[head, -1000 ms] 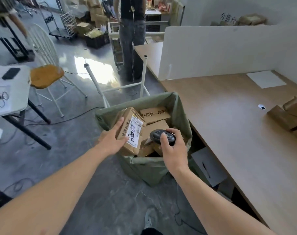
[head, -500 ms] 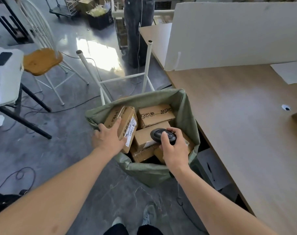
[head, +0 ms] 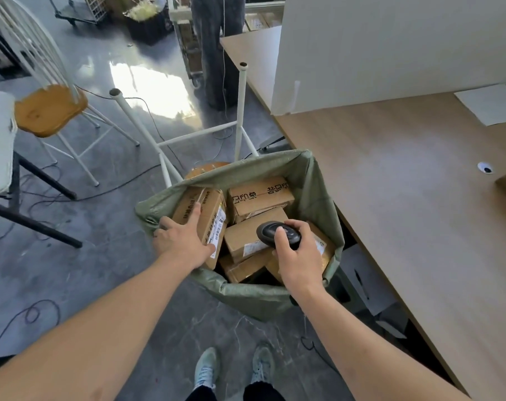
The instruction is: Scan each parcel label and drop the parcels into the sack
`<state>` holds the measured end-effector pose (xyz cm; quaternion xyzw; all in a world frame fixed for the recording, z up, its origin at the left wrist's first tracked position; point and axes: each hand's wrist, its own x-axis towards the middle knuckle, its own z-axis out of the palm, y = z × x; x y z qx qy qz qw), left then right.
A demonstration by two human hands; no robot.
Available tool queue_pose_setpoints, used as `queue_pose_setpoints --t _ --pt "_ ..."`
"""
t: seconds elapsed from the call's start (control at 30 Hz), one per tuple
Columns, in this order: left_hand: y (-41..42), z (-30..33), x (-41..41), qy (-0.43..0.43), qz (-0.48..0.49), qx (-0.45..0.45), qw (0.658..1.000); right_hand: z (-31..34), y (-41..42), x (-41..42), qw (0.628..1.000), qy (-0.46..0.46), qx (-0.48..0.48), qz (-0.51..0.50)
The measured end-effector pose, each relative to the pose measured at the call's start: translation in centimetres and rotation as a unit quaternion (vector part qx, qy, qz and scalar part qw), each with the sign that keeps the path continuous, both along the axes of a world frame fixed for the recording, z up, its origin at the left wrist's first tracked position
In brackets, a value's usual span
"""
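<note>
the left hand point(head: 182, 241) has its grip around a labelled parcel point(head: 201, 215) inside the green sack point(head: 263, 293) beside the desk point(head: 419, 215); the right hand point(head: 299, 259) grips the scanner point(head: 277, 233) over the other parcels.

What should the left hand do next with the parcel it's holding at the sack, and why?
Probably let go. The left hand grips the parcel already inside the green sack's mouth, lying against the other boxes, and the right hand holds the scanner just beside it, so releasing should finish the drop.
</note>
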<state>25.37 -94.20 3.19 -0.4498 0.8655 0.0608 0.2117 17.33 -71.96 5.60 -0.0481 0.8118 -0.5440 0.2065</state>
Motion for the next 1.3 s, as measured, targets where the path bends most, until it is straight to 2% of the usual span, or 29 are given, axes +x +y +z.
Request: queue_pose_setpoints --t 0.2,0.3,0.4,0.5,0.63,0.73,0.93,1.03,1.3 --pt "-2.1 0.4 0.1 0.002 -0.029 0.093 0.995 0.0 -0.5 0.2 1.0 0.002 0.009 -0.004" --pt "-2.8 -0.2 0.1 0.023 -0.052 0.167 0.984 -0.1 -0.7 0.3 1.0 0.004 0.011 -0.009" --pt "-2.6 -0.8 -0.4 0.068 -0.046 0.186 0.979 -0.4 -0.6 0.3 1.0 0.007 0.011 -0.014" --pt "-2.2 -1.3 -0.7 0.131 -0.039 0.174 0.975 -0.6 -0.4 0.3 0.999 0.012 0.02 -0.021" --pt "-1.5 -2.0 -0.4 0.155 -0.065 0.164 0.972 -0.8 -0.1 0.5 0.999 0.004 0.006 -0.032" --pt "-1.1 -3.0 0.2 0.148 -0.091 0.172 0.97 -1.1 0.2 0.7 0.999 0.0 0.013 -0.036" --pt "-0.1 -3.5 0.8 0.092 -0.165 0.076 0.979 -1.8 0.9 1.0 0.999 -0.007 0.008 -0.039" --pt "0.2 -3.4 0.0 0.049 -0.206 0.073 0.975 -2.4 1.4 1.2 0.999 -0.014 0.018 -0.04" --pt "1.1 -2.0 -1.8 0.067 -0.226 0.098 0.967 -1.9 1.2 1.6 0.999 -0.011 0.025 -0.044"
